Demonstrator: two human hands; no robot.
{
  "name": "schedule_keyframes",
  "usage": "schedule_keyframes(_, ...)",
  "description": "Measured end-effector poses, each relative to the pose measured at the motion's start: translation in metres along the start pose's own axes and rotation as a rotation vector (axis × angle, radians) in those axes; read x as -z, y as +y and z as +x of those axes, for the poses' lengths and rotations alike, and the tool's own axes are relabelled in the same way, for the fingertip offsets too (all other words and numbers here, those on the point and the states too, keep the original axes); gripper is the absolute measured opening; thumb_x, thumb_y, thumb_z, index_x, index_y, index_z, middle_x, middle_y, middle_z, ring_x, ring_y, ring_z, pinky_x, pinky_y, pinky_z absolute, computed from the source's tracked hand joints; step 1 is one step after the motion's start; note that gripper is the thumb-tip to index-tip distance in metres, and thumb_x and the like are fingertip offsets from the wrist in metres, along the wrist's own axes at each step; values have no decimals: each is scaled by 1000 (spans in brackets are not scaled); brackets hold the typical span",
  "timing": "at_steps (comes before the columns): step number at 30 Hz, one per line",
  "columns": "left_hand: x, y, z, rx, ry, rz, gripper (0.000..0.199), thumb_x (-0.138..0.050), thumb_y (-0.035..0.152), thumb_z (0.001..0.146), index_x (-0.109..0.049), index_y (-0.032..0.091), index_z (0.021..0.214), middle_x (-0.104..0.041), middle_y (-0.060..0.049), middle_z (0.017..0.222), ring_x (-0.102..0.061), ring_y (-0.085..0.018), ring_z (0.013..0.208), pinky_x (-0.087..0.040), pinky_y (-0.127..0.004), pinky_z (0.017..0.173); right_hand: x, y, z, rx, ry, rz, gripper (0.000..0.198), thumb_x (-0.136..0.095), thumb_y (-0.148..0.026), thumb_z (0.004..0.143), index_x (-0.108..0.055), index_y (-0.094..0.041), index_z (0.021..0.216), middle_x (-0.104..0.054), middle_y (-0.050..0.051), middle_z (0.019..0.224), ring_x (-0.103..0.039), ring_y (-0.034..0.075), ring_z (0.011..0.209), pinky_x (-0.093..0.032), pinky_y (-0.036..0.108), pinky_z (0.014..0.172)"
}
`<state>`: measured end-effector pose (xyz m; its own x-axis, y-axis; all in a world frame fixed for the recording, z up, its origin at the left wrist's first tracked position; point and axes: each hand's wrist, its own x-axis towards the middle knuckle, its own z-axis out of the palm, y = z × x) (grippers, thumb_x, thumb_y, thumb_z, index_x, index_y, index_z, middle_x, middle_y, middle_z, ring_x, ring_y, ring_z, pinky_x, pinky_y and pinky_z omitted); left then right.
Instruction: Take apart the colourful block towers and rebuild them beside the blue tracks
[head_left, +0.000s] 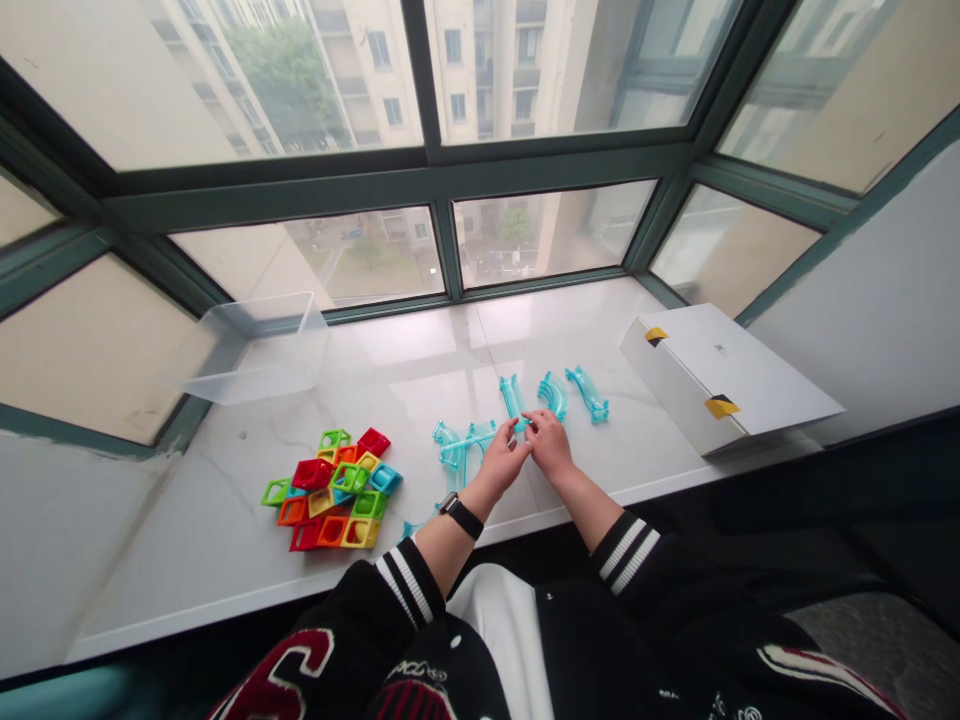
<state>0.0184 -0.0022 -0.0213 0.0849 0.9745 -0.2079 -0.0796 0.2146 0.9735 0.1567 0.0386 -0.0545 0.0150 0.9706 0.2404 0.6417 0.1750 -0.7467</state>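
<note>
My left hand [504,457] and my right hand [550,443] meet over the ledge, fingertips pinched together at the near end of a translucent blue marble-run track piece [511,393]. The fingers partly cover that end, so the exact grip is hard to see. Right of it lie a curved blue track piece [553,393] and another long blue track piece [588,393]. Left of my left hand, several more translucent blue track pieces [452,448] lie in an overlapping group. One blue piece [418,524] is partly hidden behind my left forearm.
A pile of colourful hollow cube blocks [330,490] sits on the left of the white marble-look ledge [405,380]. Behind it stands a clear plastic bin [259,370]. A white box [739,365] with yellow-black tape stands at the right. Green-framed windows [442,250] enclose the ledge.
</note>
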Motion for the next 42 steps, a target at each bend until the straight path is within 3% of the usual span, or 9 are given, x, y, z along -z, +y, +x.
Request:
schedule_keyframes(24,3,-3,1,-2,-9,28,64,-78,26,83,-58,21,144,-47,-17,166,-42,-34,157,-31,-54,131,-8,6,1,-15,-34,-24,40,-55,-14,90,-79,-19,122,-70,12,116,-70,24,98,-60,40,95)
schedule_keyframes(31,4,-9,0,14,0,88,69,-81,31,82,-58,26,147,-50,-13,166,-43,-36,156,-33,-55,129,-10,9,-2,-8,-28,-43,41,-55,-14,90,-79,-20,123,-69,12,118,-70,24,99,-60,41,95)
schedule_keyframes(42,4,-7,-2,41,7,103,69,-81,33,81,-59,23,146,-52,-16,163,-47,-36,153,-34,-54,128,-10,11,-10,-32,-52,17,44,-58,-16,89,-76,-22,128,-67,10,117,-71,23,98,-61,41,97)
